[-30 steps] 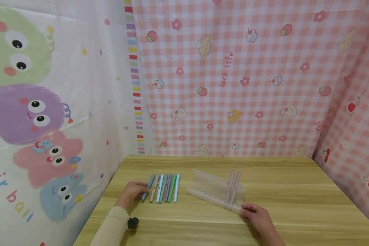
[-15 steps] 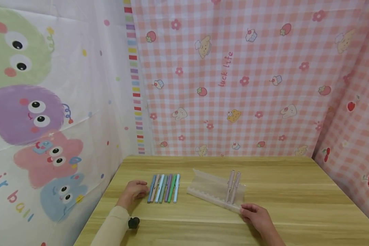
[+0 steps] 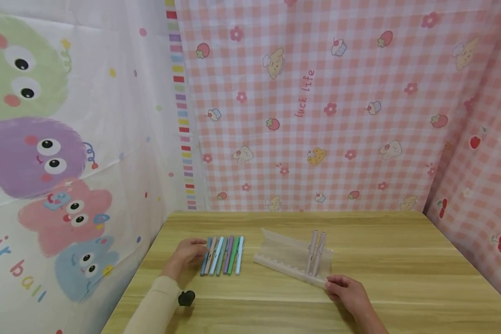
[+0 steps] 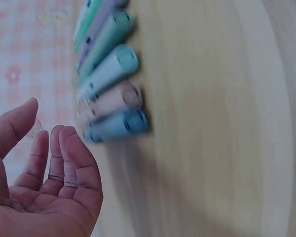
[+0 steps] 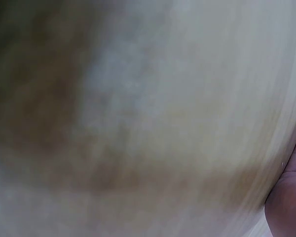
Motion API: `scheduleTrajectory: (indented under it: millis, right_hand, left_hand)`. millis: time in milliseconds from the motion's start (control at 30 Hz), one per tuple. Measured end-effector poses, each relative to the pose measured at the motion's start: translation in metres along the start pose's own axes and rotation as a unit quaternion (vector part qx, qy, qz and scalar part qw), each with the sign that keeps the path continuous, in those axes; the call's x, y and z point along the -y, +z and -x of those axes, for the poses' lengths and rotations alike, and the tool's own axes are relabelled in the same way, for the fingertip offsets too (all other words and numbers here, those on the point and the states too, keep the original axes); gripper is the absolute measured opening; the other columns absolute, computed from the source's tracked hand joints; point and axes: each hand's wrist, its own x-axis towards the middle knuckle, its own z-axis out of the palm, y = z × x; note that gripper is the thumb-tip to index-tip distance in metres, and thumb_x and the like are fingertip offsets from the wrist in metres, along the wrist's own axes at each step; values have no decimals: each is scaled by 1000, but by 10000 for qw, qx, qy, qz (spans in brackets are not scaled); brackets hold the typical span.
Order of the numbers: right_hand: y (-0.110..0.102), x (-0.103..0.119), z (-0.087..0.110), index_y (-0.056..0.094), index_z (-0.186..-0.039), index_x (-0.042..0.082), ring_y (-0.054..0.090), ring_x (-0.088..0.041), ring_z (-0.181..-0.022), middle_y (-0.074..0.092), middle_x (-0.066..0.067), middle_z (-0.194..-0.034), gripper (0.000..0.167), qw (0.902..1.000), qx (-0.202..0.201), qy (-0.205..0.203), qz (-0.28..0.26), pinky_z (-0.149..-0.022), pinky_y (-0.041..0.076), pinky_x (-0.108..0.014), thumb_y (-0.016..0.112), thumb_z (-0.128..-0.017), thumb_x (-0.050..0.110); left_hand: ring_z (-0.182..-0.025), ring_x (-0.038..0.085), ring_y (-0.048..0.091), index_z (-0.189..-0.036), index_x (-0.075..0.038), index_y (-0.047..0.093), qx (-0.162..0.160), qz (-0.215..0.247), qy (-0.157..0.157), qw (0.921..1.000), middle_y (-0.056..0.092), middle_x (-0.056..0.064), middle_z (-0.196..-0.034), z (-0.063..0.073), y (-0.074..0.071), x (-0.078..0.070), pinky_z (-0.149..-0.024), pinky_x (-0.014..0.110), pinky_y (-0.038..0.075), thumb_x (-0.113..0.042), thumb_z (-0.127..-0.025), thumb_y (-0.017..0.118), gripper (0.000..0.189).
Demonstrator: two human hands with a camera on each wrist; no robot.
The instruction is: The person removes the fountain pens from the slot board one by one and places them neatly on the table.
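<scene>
A row of several pens lies side by side on the table; in the head view a blue pen (image 3: 204, 266) is leftmost and a light blue pen (image 3: 240, 256) rightmost. My left hand (image 3: 186, 254) is at the row's left end, its fingertips near the blue pen. In the left wrist view that hand (image 4: 59, 182) holds nothing, thumb apart from loosely bent fingers. To the right lies a translucent notched pen case (image 3: 281, 250) with two pale pink pens (image 3: 316, 255) across it. My right hand (image 3: 348, 292) pinches the case's near right corner; the right wrist view shows only part of the hand (image 5: 288, 192).
The wooden table (image 3: 250, 311) meets a pink checked curtain (image 3: 330, 139) behind and a white cartoon curtain (image 3: 121, 116) on the left. A small black object (image 3: 186, 298) is at my left wrist.
My left hand let go of the blue pen, which came to lie straighter against the row, then moved slightly right and away over the row's left end. The right hand and case stay put.
</scene>
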Motion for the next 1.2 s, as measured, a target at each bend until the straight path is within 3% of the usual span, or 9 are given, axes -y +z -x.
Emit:
scheduleTrajectory:
  millis: [167,400,667,867,1200]
  right_hand:
    - [0,0,-1,65,-107,-14,65,-15,-75,69,-7,-86,21,10000,2,14,22,-65,56,-27,68,-90,-2]
    - [0,0,-3,66,-107,-13,65,-16,-75,70,-8,-88,21,10000,9,40,64,-66,57,-27,68,-90,-1]
    - [0,1,-1,66,-107,-13,65,-15,-77,70,-8,-89,20,9999,22,32,97,-67,56,-28,66,-91,-1]
    - [-1,0,-1,66,-107,-13,64,-14,-77,70,-8,-90,21,10000,-18,36,63,-66,56,-27,67,-91,-1]
    - [-1,0,-1,67,-106,-12,64,-15,-77,69,-7,-89,20,10000,-27,45,49,-66,56,-28,68,-90,0]
  left_hand:
    - [-80,19,62,-127,15,55,278,-16,138,9995,67,16,-100,1,18,-10,-74,33,55,0,-86,68,45]
    - [-85,19,62,-125,13,57,603,-79,281,9978,66,17,-105,4,49,-24,-82,39,55,0,-87,68,41]
    - [-103,30,64,-130,10,55,1352,-90,368,9901,66,16,-112,9,89,-35,-91,43,52,-7,-90,69,46]
    - [-98,24,65,-130,12,54,1822,108,541,9817,65,19,-115,11,120,-42,-90,43,53,-7,-90,70,47]
    - [-89,17,65,-126,14,56,2211,363,618,9726,66,11,-101,18,178,-49,-87,40,55,0,-90,67,40]
